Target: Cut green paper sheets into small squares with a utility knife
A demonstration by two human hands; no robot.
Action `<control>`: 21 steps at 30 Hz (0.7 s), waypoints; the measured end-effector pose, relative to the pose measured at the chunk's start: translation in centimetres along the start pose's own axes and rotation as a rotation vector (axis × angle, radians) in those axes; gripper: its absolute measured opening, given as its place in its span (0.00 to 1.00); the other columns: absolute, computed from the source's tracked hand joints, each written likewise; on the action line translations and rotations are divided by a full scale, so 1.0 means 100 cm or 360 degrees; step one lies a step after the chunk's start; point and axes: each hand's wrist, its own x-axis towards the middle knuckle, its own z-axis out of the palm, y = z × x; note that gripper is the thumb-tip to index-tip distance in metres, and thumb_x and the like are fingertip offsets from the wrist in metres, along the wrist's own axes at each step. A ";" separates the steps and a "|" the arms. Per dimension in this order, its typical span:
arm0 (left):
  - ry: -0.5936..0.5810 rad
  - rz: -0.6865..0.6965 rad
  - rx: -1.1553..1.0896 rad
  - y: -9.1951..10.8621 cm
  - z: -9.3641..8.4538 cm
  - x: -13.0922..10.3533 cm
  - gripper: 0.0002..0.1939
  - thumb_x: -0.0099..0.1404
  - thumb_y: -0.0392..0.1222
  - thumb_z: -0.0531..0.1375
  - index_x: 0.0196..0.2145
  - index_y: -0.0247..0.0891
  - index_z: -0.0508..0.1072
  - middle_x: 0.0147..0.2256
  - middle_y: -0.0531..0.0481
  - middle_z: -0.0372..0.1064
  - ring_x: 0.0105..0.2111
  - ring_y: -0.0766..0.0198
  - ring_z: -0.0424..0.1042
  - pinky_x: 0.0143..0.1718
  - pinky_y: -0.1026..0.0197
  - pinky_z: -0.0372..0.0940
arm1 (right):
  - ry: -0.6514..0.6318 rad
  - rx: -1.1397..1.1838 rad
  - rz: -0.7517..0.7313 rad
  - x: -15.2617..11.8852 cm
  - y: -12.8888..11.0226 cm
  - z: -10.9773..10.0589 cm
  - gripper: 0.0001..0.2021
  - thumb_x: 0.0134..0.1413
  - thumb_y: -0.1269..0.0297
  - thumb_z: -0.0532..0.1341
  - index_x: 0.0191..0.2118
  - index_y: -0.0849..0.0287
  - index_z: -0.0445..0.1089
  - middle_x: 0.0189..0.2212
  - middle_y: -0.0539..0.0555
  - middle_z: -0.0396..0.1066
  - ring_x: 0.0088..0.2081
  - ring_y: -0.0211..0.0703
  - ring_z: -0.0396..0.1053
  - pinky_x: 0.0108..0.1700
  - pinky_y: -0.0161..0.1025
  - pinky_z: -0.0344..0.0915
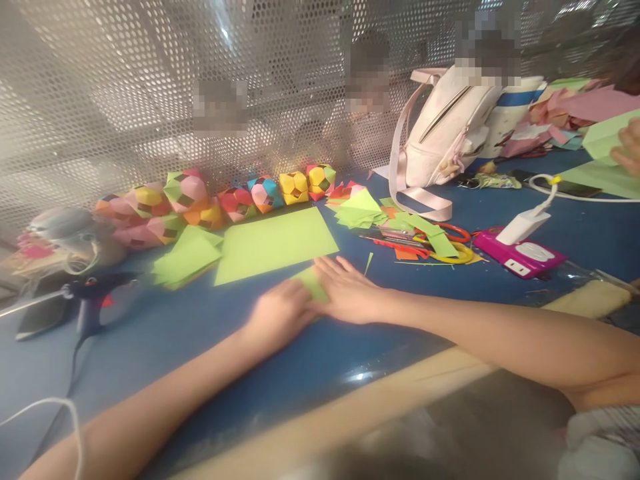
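Note:
A small piece of light green paper [314, 283] lies on the blue table under both hands, mostly covered by them. My left hand [280, 312] is closed, its curled fingers at the paper's left side; the fingertips are blurred. Flat on the paper's right part rests my right hand [350, 291], fingers stretched out and pointing away from me. Just beyond the hands is a large light green sheet [280, 241]. Left of that sheet sits a loose pile of green paper [187, 259].
Folded paper balls [263, 195] line the metal mesh. Paper scraps [360, 210] and scissors [453, 252] lie right, near a pink power strip [543, 257] and white backpack [440, 130]. A glue gun [93, 300] stands left. Another person's hand [629, 147] holds green paper.

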 end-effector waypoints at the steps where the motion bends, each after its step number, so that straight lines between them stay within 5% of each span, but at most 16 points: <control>1: -0.0002 -0.0004 0.0008 0.000 0.000 0.000 0.17 0.71 0.47 0.48 0.33 0.36 0.70 0.33 0.46 0.68 0.33 0.58 0.68 0.33 0.58 0.64 | -0.0006 -0.0017 0.0005 0.000 0.000 -0.001 0.50 0.57 0.33 0.35 0.68 0.77 0.40 0.69 0.69 0.33 0.70 0.56 0.29 0.68 0.56 0.30; 8: 0.0128 -0.0004 -0.0038 0.000 0.001 0.000 0.16 0.70 0.48 0.50 0.31 0.37 0.69 0.31 0.48 0.67 0.32 0.61 0.67 0.31 0.61 0.63 | 0.0080 -0.0011 -0.0026 0.002 0.003 -0.005 0.50 0.57 0.33 0.34 0.67 0.78 0.46 0.68 0.70 0.41 0.69 0.58 0.37 0.67 0.54 0.36; 21: 0.0120 0.0016 0.0030 -0.001 0.002 0.000 0.16 0.70 0.49 0.50 0.32 0.36 0.69 0.32 0.47 0.67 0.32 0.60 0.67 0.31 0.61 0.62 | -0.0042 -0.0075 -0.0006 0.000 0.006 -0.010 0.48 0.58 0.34 0.35 0.68 0.75 0.42 0.69 0.69 0.36 0.69 0.57 0.34 0.67 0.53 0.36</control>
